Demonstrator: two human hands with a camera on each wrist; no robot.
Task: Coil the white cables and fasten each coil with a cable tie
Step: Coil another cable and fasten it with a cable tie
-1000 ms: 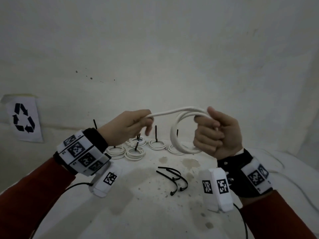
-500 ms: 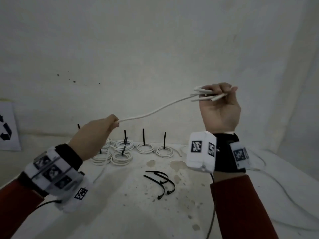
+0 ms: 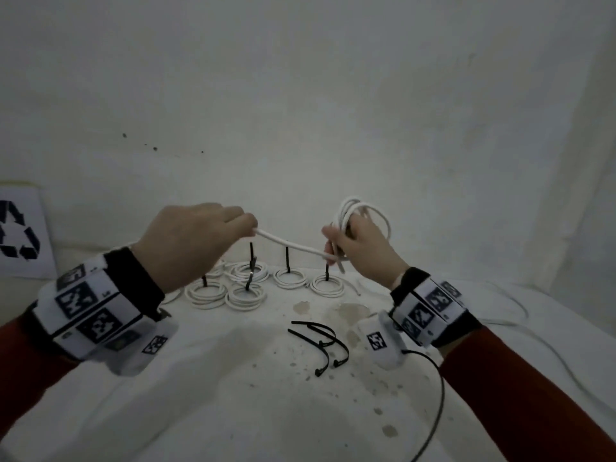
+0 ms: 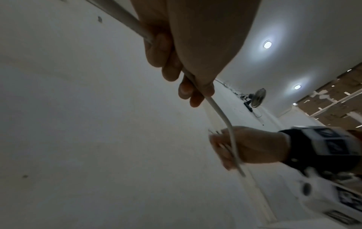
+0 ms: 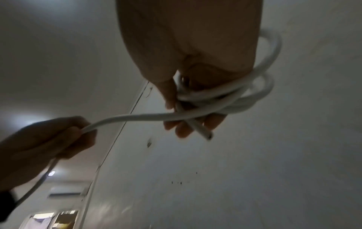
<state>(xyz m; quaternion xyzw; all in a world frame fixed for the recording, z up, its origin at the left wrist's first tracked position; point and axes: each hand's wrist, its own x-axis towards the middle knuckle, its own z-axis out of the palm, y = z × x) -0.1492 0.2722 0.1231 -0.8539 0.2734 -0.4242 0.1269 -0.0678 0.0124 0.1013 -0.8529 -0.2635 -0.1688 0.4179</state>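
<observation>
A round white electrical cable (image 3: 293, 244) is held in the air above a white, stained bench (image 3: 233, 411) between both hands. The left hand (image 3: 190, 241) is curled round the cable's straight run, which is pinched between thumb and fingertips; in the left wrist view the cable (image 4: 205, 99) is seen passing through the closed fingers (image 4: 184, 89) and out behind the hand. The right hand (image 3: 363, 251) is clasped round several loops of the same cable, the coil (image 3: 361, 215) standing up above the knuckles. In the right wrist view the loops (image 5: 245, 93) are wound about the fingers (image 5: 182, 128), and the cut end of the cable (image 5: 207, 134) sticks out below the fingertips. The stretch between the two hands sags slightly and slopes down toward the right hand.

On the bench beyond the hands, a cluster of finished white cable coils (image 3: 240, 291) is laid flat, each one bound with a black cable tie whose tail stands upright (image 3: 287, 258). Nearer the person, a few loose black cable ties (image 3: 320, 341) are lying curved on the bench, between the two wrists. A white sheet printed with a black recycling symbol (image 3: 16, 235) is propped against the pale wall at the left. Red sleeves and marker-printed wrist bands (image 3: 90, 311) are worn on both arms.
</observation>
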